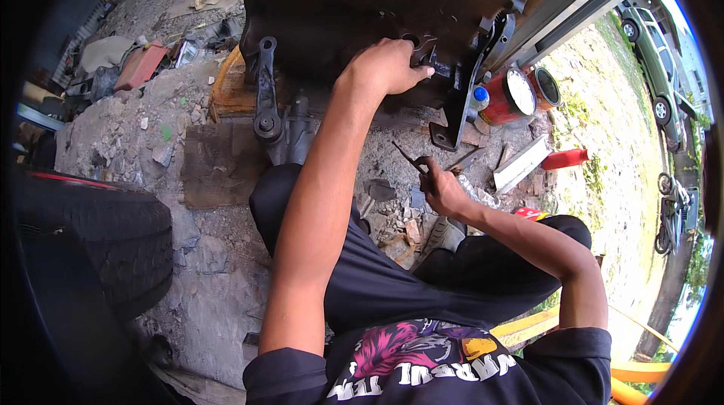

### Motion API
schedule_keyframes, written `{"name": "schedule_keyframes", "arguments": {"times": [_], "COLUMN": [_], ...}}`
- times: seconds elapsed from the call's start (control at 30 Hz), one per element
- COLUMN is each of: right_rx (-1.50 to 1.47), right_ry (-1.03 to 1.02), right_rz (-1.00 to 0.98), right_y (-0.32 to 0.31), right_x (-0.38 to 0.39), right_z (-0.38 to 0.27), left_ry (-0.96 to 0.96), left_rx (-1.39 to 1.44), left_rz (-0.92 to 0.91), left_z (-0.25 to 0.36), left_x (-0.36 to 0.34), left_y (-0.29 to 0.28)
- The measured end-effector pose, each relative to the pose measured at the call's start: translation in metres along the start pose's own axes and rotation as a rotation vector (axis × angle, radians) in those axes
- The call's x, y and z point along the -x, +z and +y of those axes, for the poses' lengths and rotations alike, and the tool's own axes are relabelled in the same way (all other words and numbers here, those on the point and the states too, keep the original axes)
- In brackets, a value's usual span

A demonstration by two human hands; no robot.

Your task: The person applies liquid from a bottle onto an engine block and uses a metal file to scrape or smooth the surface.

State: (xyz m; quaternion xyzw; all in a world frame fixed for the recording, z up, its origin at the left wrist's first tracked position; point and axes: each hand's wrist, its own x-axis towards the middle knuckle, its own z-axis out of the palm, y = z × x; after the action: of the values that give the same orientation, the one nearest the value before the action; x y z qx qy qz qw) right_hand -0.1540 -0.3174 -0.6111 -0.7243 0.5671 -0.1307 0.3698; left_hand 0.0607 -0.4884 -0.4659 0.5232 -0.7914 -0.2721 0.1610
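Observation:
My left hand (pixel 383 67) reaches up to the face of a large dark metal casting (pixel 324 5), which looks like an engine block. Its fingers are curled near a round hole, with the thumb beside a small dark upright part; whatever they hold is hidden. Lower and to the right, my right hand (pixel 443 190) is closed around a thin dark tool (pixel 406 154). The tool's narrow end points up and left, apart from the casting; its exact kind is unclear. A dark metal bracket (pixel 452 130) hangs at the casting's right side. Left of my left forearm stands a steering-like metal arm (pixel 265 88).
Right of the casting stand a red can (pixel 509 96), another open can (pixel 544 88) and a blue-capped bottle (pixel 480 98). A red container (pixel 564 159) lies beyond a white block (pixel 522 164). A tire (pixel 113 231) is at left. Rubble covers the ground.

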Motion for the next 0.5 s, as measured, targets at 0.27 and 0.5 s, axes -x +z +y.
{"name": "schedule_keyframes", "arguments": {"times": [0.27, 0.5], "right_rx": [-0.071, -0.347], "right_ry": [0.083, 0.067], "right_rz": [-0.309, 0.18], "right_y": [-0.159, -0.2], "right_x": [0.071, 0.045], "right_z": [-0.105, -0.145], "left_ry": [-0.028, -0.081], "left_rx": [-0.019, -0.044], "left_rz": [0.038, 0.011], "left_z": [-0.002, -0.017], "left_x": [0.017, 0.021], "left_y": [-0.011, -0.013]}}
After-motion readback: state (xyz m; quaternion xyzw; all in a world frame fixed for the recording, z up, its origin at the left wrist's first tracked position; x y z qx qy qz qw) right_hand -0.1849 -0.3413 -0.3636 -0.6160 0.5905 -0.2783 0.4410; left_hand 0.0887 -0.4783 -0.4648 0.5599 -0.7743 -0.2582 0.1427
